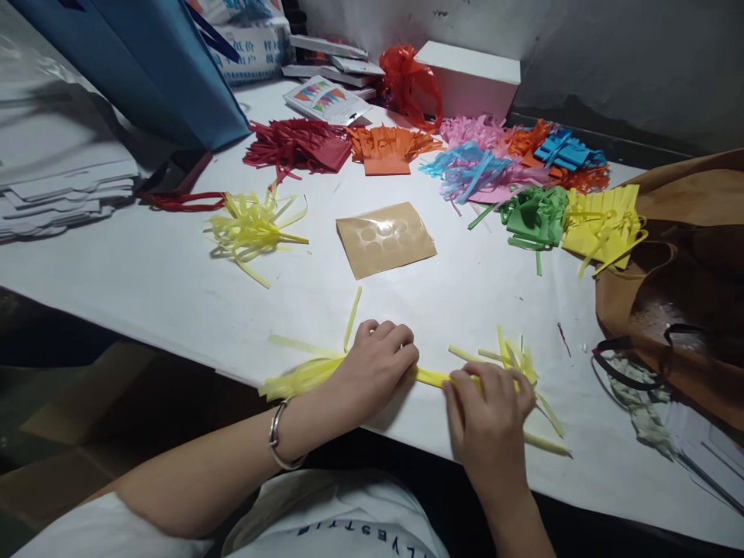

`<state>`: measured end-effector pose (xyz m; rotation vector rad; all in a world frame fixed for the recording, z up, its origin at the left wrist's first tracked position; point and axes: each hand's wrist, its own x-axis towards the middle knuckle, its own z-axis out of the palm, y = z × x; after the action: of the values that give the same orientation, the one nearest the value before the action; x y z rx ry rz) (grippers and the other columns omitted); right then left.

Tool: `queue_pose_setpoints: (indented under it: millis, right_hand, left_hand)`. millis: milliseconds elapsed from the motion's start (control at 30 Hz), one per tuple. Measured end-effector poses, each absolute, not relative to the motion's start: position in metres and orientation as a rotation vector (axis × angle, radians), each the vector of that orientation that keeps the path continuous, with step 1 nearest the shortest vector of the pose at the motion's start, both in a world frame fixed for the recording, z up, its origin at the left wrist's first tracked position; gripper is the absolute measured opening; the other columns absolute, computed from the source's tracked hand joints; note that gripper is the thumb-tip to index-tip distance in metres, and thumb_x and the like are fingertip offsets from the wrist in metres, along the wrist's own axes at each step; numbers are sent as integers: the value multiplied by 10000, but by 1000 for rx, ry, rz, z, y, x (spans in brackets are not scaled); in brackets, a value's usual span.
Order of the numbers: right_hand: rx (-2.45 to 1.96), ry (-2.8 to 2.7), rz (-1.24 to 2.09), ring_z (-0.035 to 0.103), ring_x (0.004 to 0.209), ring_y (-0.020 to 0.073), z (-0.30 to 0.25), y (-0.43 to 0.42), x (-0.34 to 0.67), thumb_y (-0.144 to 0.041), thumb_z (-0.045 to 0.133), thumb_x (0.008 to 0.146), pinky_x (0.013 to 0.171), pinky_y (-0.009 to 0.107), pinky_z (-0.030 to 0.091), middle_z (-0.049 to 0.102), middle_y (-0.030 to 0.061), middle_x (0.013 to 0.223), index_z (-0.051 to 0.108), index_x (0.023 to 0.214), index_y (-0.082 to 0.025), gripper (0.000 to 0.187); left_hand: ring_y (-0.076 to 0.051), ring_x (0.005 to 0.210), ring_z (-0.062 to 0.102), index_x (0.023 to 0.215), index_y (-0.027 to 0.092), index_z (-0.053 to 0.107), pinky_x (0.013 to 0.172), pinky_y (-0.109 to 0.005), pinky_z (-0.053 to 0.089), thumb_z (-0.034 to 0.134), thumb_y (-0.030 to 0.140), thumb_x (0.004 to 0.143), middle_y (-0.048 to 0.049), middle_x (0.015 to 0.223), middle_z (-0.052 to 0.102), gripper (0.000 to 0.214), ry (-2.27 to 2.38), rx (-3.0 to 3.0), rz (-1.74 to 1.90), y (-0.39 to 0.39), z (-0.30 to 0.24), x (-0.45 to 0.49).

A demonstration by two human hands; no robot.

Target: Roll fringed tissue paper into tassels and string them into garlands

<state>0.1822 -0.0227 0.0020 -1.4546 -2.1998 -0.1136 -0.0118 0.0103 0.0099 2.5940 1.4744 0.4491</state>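
Note:
A rolled strip of yellow fringed tissue paper (428, 377) lies near the front edge of the white table (174, 287). My left hand (375, 363) is closed over its left part, with yellow fringe (299, 378) fanning out past the wrist. My right hand (491, 411) pinches the roll's right part, where more yellow fringe (517, 358) spreads out. A silver bracelet (277, 438) circles my left wrist.
A tan sheet of round stickers (384, 238) lies mid-table. Loose yellow strips (253, 227) sit to the left. Red, orange, pink, blue, green and yellow fringed papers (523, 186) fill the back. A blue bag (156, 70), white box (468, 77) and brown bag (680, 271) stand around.

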Motion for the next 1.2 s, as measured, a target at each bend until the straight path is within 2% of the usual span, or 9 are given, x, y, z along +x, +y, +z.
queue_pose_setpoints:
  millis: [133,267,500,633,767,867,1000,1100,1200]
  right_hand:
    - [-1247,-2295,91,590,861,165,-1,-23,181,-85,520,961,978,398,337,662,16,879,614,970,-192,143]
    - [-1256,-2246,139,583,850,171,-2,-22,179,-147,534,978,967,401,326,656,20,873,615,945,-191,99]
    - [-1251,-2324,103,562,840,175,0,-27,179,-108,471,989,957,384,339,649,26,862,615,910,-191,184]
    - [-1276,-2284,94,589,871,167,0,-34,201,-98,495,981,1014,404,335,666,17,882,628,948,-201,171]
    - [-1289,-2222,152,610,966,179,0,-43,211,-127,532,976,1087,444,299,683,15,940,628,979,-214,130]
    - [-1383,-2128,170,611,956,180,-3,-46,204,-137,527,971,1112,486,271,670,17,937,605,910,-212,124]
    - [-1549,-1993,76,602,898,202,-5,-46,192,-193,559,950,1087,522,294,644,36,904,550,782,-212,170]
    - [-1618,-1961,54,604,941,227,-3,-47,190,-222,560,957,1077,523,300,651,54,939,572,832,-214,126]
    - [-1467,-2062,107,616,915,188,-1,-47,190,-144,503,980,1099,483,291,660,28,921,618,946,-221,142]
  left_hand:
    - [-214,925,541,862,191,651,907,-433,325,537,162,966,-32,931,666,157,1265,2635,513,7,12,-18]
    - [-196,940,547,862,201,650,988,-452,289,533,147,980,-9,915,693,175,1149,2715,607,5,13,-20]
    - [-190,911,544,851,185,637,924,-410,308,516,160,996,-12,866,693,190,1137,2689,613,3,7,-17]
    - [-198,918,534,894,191,649,921,-413,299,518,182,1003,-16,889,697,170,1139,2678,574,0,6,-21]
    - [-215,941,535,927,183,648,905,-420,301,519,90,953,-36,947,694,161,1205,2613,533,-6,11,-18]
    - [-228,902,530,852,171,642,874,-437,308,511,95,919,-54,911,674,166,1328,2567,492,-8,18,-8]
    - [-252,881,514,765,164,623,843,-455,321,543,156,896,-74,889,638,153,1468,2595,313,-3,22,4]
    - [-245,881,512,794,177,634,850,-450,313,574,119,889,-65,919,636,126,1437,2690,293,0,21,4]
    - [-227,877,512,775,193,638,919,-466,280,617,85,878,-31,860,624,150,1186,2848,352,-1,20,-1]
